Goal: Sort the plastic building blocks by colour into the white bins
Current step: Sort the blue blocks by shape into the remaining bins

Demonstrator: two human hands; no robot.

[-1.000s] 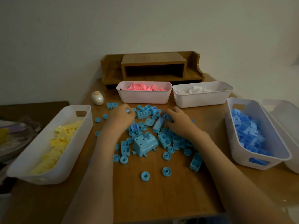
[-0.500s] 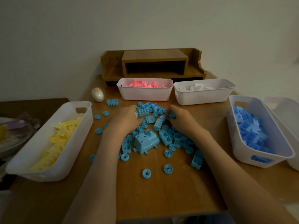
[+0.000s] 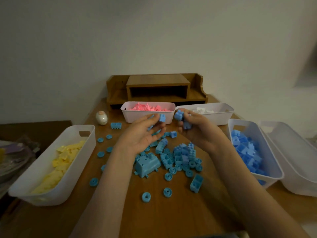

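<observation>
**Both hands held above the pile, each grip closed on blue blocks; the sort looks mostly done.**

The left hand (image 3: pixel 142 133), palm up at frame centre, pinches a single blue block (image 3: pixel 162 117) at its fingertips. Just to its right, the right hand (image 3: pixel 197 129) curls round a cluster of blue blocks (image 3: pixel 181 117); the two hands are near but apart. Below them lies a pile of light-blue blocks (image 3: pixel 180 157) with round pieces scattered across the table (image 3: pixel 171 217); this is probably all that is left to sort. Outward, the yellow bin (image 3: pixel 56 194) at left, the pink bin (image 3: pixel 145 118) and white-block bin (image 3: pixel 221 117) behind the hands, and the blue bin (image 3: pixel 240 123) at right already hold their colours. The outermost bin (image 3: pixel 295 169) at far right looks empty.
</observation>
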